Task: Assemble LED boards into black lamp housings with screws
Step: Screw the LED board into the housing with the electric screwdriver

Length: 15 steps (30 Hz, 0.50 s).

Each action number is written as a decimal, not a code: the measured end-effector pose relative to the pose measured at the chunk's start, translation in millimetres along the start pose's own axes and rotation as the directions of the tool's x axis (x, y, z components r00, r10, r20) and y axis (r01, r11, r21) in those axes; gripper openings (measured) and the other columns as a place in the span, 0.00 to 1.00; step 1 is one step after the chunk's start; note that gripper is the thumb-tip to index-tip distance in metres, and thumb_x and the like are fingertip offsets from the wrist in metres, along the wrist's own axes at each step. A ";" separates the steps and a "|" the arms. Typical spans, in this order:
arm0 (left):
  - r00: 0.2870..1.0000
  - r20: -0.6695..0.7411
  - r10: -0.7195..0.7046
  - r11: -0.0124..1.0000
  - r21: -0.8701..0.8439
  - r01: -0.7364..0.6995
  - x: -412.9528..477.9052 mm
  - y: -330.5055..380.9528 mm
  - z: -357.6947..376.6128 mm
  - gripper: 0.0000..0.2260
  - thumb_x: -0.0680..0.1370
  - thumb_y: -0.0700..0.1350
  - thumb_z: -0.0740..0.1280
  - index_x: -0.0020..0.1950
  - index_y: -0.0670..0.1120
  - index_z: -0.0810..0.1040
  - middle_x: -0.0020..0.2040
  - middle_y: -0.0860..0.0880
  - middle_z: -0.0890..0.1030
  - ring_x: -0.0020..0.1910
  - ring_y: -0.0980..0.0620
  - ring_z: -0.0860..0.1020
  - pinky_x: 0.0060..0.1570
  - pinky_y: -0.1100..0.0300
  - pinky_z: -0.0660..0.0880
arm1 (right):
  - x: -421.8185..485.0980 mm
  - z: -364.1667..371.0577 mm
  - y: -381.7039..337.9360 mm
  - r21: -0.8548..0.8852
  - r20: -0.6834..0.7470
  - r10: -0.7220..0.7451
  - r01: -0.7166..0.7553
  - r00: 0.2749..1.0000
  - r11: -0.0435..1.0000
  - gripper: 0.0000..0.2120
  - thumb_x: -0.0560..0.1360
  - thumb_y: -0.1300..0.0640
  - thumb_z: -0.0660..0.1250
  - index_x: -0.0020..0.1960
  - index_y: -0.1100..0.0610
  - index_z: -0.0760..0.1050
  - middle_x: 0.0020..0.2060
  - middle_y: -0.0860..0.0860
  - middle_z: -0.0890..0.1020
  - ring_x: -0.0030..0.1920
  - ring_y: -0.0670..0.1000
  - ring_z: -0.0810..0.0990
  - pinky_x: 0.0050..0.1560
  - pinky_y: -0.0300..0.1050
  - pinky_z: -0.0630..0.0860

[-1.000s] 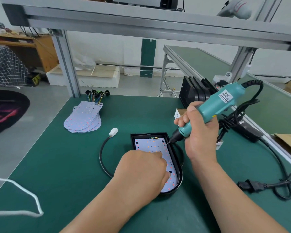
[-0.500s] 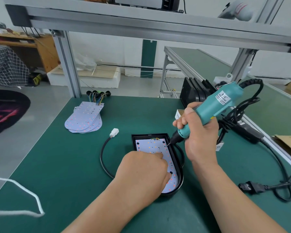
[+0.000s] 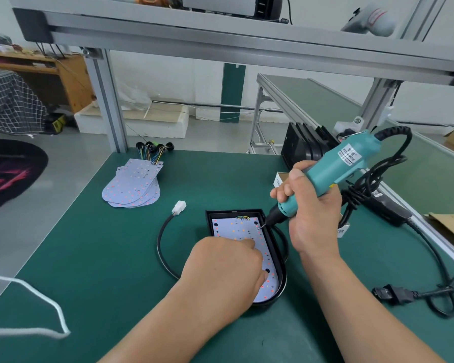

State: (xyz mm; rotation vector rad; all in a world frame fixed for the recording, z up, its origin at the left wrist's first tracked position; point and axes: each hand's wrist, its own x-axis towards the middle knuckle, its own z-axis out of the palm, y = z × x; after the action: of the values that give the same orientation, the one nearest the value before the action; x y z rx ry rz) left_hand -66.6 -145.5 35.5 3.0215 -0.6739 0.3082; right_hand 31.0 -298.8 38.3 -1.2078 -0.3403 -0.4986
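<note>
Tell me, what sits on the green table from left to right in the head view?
White cord → stack of LED boards → white connector → black lamp housing → teal screwdriver in the right hand → black power plug.

the left hand (image 3: 226,271) lies over the near left part of the led board (image 3: 247,231) and the black housing (image 3: 233,212), and its fingertips are tucked out of sight under the knuckles. where the tip of the screwdriver (image 3: 333,169) meets the board, any screw is too small to make out. the right hand (image 3: 312,210) hides most of a small box (image 3: 279,179) behind it. a white cord (image 3: 37,292) runs off the left edge.
</note>
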 end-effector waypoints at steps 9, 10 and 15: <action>1.000 -0.009 0.009 1.000 -0.003 -0.009 1.2 -1.2 1.9 0.17 0.87 0.56 0.53 0.40 0.51 0.66 0.44 0.50 0.71 0.28 0.49 0.62 0.29 0.55 0.53 | -0.1 3.2 -0.3 -0.012 0.026 -0.016 0.017 1.000 1.000 0.04 0.80 0.63 0.67 0.47 0.57 0.74 0.32 0.52 0.72 0.31 0.55 0.72 0.44 0.52 0.80; 1.000 -0.008 0.007 1.000 -0.002 -0.007 1.3 -1.1 2.1 0.17 0.87 0.56 0.53 0.41 0.51 0.66 0.44 0.50 0.72 0.28 0.49 0.62 0.29 0.55 0.53 | -0.3 4.0 -0.4 -0.017 0.036 -0.021 0.021 0.999 1.000 0.04 0.80 0.63 0.67 0.47 0.56 0.75 0.31 0.51 0.72 0.31 0.55 0.72 0.44 0.51 0.80; 1.000 -0.001 0.008 1.000 0.015 -0.008 1.4 -0.8 2.4 0.15 0.86 0.55 0.55 0.42 0.52 0.67 0.47 0.51 0.75 0.30 0.48 0.65 0.29 0.55 0.53 | -1.7 8.0 0.9 -0.036 0.097 -0.014 0.017 0.995 0.999 0.02 0.79 0.62 0.68 0.51 0.57 0.75 0.31 0.52 0.73 0.31 0.56 0.72 0.43 0.52 0.80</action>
State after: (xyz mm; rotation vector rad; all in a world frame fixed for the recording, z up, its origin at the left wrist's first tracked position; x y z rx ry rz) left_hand -64.6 -145.5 33.5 3.0334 -0.6865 0.3171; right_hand 30.2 -290.7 39.3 -1.2682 -0.4253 -0.4619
